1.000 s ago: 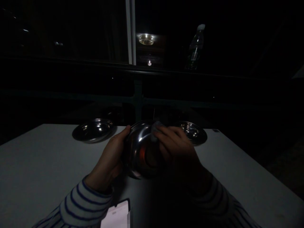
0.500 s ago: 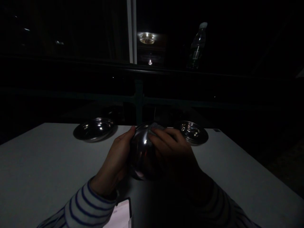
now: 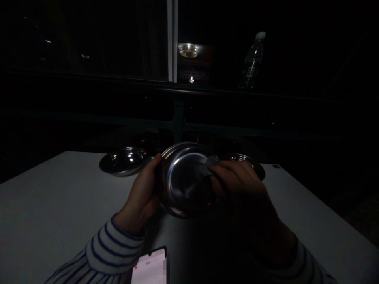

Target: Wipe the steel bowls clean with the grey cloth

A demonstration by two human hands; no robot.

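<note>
Pink-lit phone (image 3: 150, 267): lying on the table, just beside the left cuff (image 3: 114, 244), its screen glowing.
Left hand (image 3: 142, 193): gripping the bowl's left edge, thumb reaching to the rim; the other fingers are mostly hiding behind the metal.
Bowl (image 3: 185, 177): shining, being held tilted above the table between both hands, seemingly showing its underside.
Right hand (image 3: 241, 185): bunching its fingertips narrowly around the cloth; shadow is hiding its lower fingers.
Cloth (image 3: 208, 169): looking gray and crumpled, touching the bowl's right side; its weave is staying unclear.
Wiping well: probably calling for a firm left grip, steady light pressure and small overlapping circles, turning the bowl so no patch is missed; this dimness is likely hiding smears.
Table (image 3: 79, 213): spreading pale beneath everything.
Dishes: one (image 3: 122, 162) sitting far left, one (image 3: 257, 165) far right, partly behind the right hand.
Bottle (image 3: 253, 65): showing a white cap, beyond the table.
Lamp (image 3: 188, 51): glowing in the darkness.
</note>
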